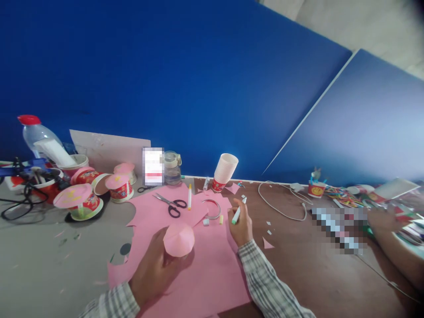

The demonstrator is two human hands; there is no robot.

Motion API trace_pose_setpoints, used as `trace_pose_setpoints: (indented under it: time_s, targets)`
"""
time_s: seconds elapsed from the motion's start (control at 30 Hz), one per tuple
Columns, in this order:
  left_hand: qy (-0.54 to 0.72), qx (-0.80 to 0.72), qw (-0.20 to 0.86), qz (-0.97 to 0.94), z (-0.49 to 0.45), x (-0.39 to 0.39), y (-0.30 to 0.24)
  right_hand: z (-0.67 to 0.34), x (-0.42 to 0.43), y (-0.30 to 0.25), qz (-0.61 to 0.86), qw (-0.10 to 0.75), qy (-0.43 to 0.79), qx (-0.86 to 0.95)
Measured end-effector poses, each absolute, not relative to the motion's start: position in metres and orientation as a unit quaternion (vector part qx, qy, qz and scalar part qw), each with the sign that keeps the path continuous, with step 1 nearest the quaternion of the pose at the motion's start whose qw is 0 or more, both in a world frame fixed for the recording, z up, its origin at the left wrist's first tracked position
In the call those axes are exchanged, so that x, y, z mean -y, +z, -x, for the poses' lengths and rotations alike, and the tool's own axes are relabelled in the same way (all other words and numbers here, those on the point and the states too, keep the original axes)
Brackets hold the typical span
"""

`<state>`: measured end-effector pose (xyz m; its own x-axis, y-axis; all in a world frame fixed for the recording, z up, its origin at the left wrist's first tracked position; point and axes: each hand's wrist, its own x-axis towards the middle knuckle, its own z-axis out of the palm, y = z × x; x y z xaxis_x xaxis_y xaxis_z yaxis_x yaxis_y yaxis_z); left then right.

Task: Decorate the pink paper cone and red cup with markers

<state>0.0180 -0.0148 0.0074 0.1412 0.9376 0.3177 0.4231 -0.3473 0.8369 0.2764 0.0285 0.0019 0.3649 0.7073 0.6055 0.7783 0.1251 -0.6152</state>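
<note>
My left hand (160, 260) is closed around something topped by a pink paper cone (179, 239); whatever lies under the cone is hidden by it and my fingers. In my right hand (243, 225) is a white marker (236, 215) with a green end, held apart from the cone. Both hands are over a large pink paper sheet (198, 282) with cut edges. Black-handled scissors (172, 204) lie partly spread on the sheet. Beside them are a yellow-tipped marker (189, 197), a roll of tape (217, 209) and a small yellow cap (221, 219).
A tilted stack of paper cups (225, 170) stands by the blue partition (185, 88). Cups with pink paper tops (73, 197) and a red-capped bottle (36, 132) crowd the left. To the right are a white cable (281, 212), colored sticks (346, 198) and another person's arm (394, 243).
</note>
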Motion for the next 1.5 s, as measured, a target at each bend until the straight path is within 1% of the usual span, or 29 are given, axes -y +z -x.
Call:
trace_pose_setpoints:
  time_s: [0.17,0.37,0.47,0.57,0.83,1.0,1.13,1.3,1.4,1.5]
  targets:
    - [0.445,-0.484,0.305,-0.689,-0.018,0.014,0.003,-0.279,-0.037,-0.013,0.674,0.463,-0.027,0.575]
    - [0.424,-0.492,0.288,-0.704,-0.017,0.014,0.009,-0.263,-0.028,0.005,0.627,0.426,0.020,0.652]
    - [0.422,-0.490,0.274,-0.712,-0.016,0.013,0.007,-0.251,-0.035,0.016,0.606,0.377,0.051,0.699]
    - [0.427,-0.492,0.265,-0.711,-0.017,0.011,0.003,-0.232,-0.056,0.023,0.615,0.322,0.061,0.717]
    - [0.443,-0.501,0.266,-0.694,-0.020,0.012,0.006,-0.177,-0.107,0.023,0.660,0.137,0.096,0.732]
    - [0.445,-0.511,0.271,-0.684,-0.020,0.013,0.005,-0.174,-0.111,0.026,0.671,0.074,0.113,0.729]
    - [0.443,-0.510,0.269,-0.687,-0.020,0.013,0.007,-0.181,-0.108,0.030,0.683,0.072,0.106,0.720]
    - [0.442,-0.507,0.269,-0.689,-0.019,0.012,0.004,-0.182,-0.106,0.027,0.672,0.100,0.100,0.727]
    - [0.448,-0.506,0.268,-0.686,-0.020,0.012,0.000,-0.178,-0.110,0.020,0.649,0.130,0.106,0.742]
    - [0.455,-0.508,0.267,-0.681,-0.020,0.011,-0.004,-0.175,-0.118,0.014,0.617,0.186,0.115,0.756]
